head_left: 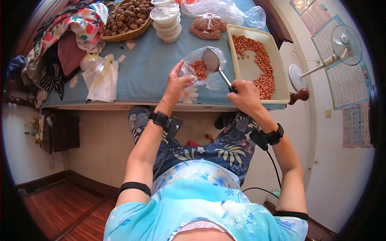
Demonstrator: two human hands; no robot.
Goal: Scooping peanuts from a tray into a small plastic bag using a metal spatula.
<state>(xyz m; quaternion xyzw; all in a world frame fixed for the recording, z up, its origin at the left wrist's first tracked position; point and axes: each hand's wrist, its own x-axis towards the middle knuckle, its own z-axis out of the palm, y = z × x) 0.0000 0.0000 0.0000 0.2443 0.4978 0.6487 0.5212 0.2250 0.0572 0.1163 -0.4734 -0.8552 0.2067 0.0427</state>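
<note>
My left hand (177,83) is closed on the left side of a clear plastic bag (212,83), which lies on the blue cloth with its mouth spread. Inside the bag is a small heap of reddish-brown peanuts (198,68). My right hand (246,95) grips the black handle of a metal ladle (210,60), whose bowl sits at the bag's right side, over its opening. Just right of that hand stands a cream tray (250,71), with loose peanuts (263,64) along its far and right sides. Whether the ladle's bowl holds any peanuts is hard to tell.
Behind the bag lie a tied bag of peanuts (208,27) and stacked white tubs (166,25). A basket of walnuts (128,18) is at the far left, near piled clothes (68,44) and a white plastic bag (100,78). A fan (341,44) stands right.
</note>
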